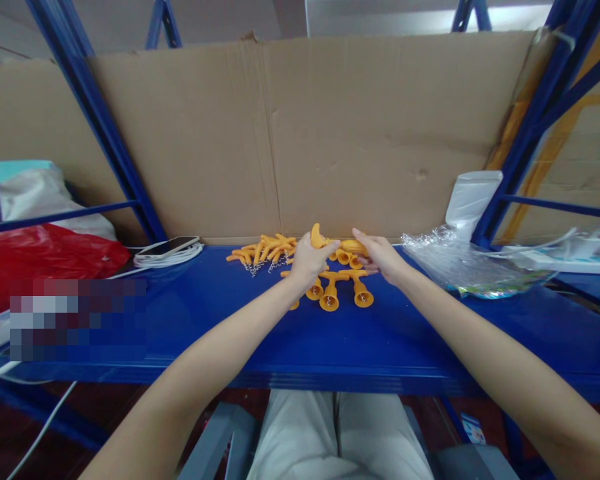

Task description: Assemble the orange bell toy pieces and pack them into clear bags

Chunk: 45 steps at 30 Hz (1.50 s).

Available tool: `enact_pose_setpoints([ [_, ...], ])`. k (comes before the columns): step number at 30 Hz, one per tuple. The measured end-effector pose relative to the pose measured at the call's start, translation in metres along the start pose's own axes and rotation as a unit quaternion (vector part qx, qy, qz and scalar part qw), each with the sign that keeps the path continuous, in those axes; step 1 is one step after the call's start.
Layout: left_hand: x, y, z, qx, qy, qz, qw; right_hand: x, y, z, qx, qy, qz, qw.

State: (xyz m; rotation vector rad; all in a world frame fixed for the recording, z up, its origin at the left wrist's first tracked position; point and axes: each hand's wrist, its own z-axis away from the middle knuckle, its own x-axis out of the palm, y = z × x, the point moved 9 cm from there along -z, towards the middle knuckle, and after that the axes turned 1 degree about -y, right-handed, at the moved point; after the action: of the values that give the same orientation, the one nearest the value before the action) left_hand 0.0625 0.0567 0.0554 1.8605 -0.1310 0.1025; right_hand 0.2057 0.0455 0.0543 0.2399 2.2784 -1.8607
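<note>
A tall cardboard panel [380, 133] stands behind your workspace, framed by blue metal posts [100, 127], and the blue shelf top [190, 320] stretches out in front of your lap. Near its back edge, around the middle, your two hands come together over the orange pieces. Your left hand [307, 261] has its fingers closed around an orange handle [317, 236], whose end pokes up above your thumb. Your right hand [377, 257] grips an orange cone-shaped piece [354, 247] from the other side, thumb above and fingers below. The two held pieces point toward each other in line; whether they are joined you cannot tell at this size. Just left of your left hand lies a pile of orange handles with metal spirals [265, 249]. Below your hands, orange corkscrews with flared cups [330, 299] lie in a row, their open ends toward you. To your left, a phone [173, 246] rests on a coiled white cable [180, 257], near a red bag [50, 257]. To your right sits crumpled clear plastic [440, 260].
</note>
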Motion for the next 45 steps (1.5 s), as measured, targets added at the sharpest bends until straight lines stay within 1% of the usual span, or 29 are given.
enact_pose_setpoints([
  [2,-0.002,0.000,-0.001,-0.019,0.003,0.026,0.999,-0.006,-0.016,0.000,-0.116,0.028,0.043,0.992],
  [4,-0.001,-0.003,-0.002,-0.047,-0.011,0.047,0.998,-0.011,-0.030,0.006,-0.224,0.062,0.118,0.965],
  [5,0.000,-0.005,-0.002,-0.062,-0.024,0.053,0.996,-0.011,-0.034,0.009,-0.263,0.072,0.163,0.948],
  [7,0.004,-0.008,0.000,-0.084,-0.049,0.059,0.993,-0.009,-0.037,0.014,-0.308,0.085,0.244,0.916],
  [9,0.007,-0.009,0.003,-0.094,-0.058,0.058,0.992,-0.010,-0.037,0.017,-0.323,0.107,0.290,0.895],
  [11,0.009,-0.009,0.007,-0.092,-0.054,0.053,0.993,-0.013,-0.037,0.019,-0.322,0.140,0.303,0.886],
  [13,0.010,-0.008,0.009,-0.086,-0.043,0.044,0.994,-0.016,-0.036,0.019,-0.307,0.170,0.299,0.887],
  [15,0.009,-0.005,0.010,-0.066,-0.029,0.034,0.997,-0.017,-0.035,0.016,-0.283,0.185,0.280,0.898],
  [17,0.006,-0.002,0.008,-0.034,-0.018,0.024,0.999,-0.017,-0.031,0.011,-0.242,0.178,0.241,0.923],
  [19,0.003,0.001,0.005,-0.006,-0.012,0.013,1.000,-0.015,-0.021,0.003,-0.163,0.145,0.175,0.960],
  [21,0.002,0.001,0.003,0.008,-0.010,0.001,1.000,-0.008,-0.004,-0.002,-0.055,0.084,0.097,0.990],
  [22,0.002,0.001,0.003,0.008,-0.009,-0.002,1.000,-0.003,0.004,-0.003,-0.009,0.054,0.061,0.997],
  [23,0.002,0.000,0.003,0.004,-0.010,-0.003,1.000,0.000,0.008,-0.002,0.023,0.029,0.032,0.999],
  [24,0.003,-0.001,0.003,-0.004,-0.013,-0.002,1.000,0.003,0.010,-0.001,0.037,0.009,0.010,0.999],
  [25,0.003,-0.002,0.003,-0.014,-0.016,0.001,1.000,0.004,0.009,0.000,0.036,-0.005,-0.004,0.999],
  [29,0.001,-0.006,0.001,-0.048,-0.015,0.017,0.999,0.001,-0.001,-0.001,-0.016,-0.049,-0.020,0.998],
  [34,-0.006,-0.004,-0.005,-0.038,-0.012,0.039,0.998,-0.008,-0.011,-0.003,-0.102,-0.070,0.005,0.992],
  [36,-0.007,-0.004,-0.007,-0.036,-0.016,0.043,0.998,-0.008,-0.012,-0.004,-0.124,-0.077,0.019,0.989],
  [40,-0.009,-0.005,-0.008,-0.038,-0.019,0.041,0.998,-0.009,-0.011,-0.006,-0.144,-0.074,0.035,0.986],
  [45,-0.010,-0.006,-0.008,-0.038,-0.021,0.041,0.998,-0.008,-0.010,-0.006,-0.147,-0.072,0.040,0.986],
])
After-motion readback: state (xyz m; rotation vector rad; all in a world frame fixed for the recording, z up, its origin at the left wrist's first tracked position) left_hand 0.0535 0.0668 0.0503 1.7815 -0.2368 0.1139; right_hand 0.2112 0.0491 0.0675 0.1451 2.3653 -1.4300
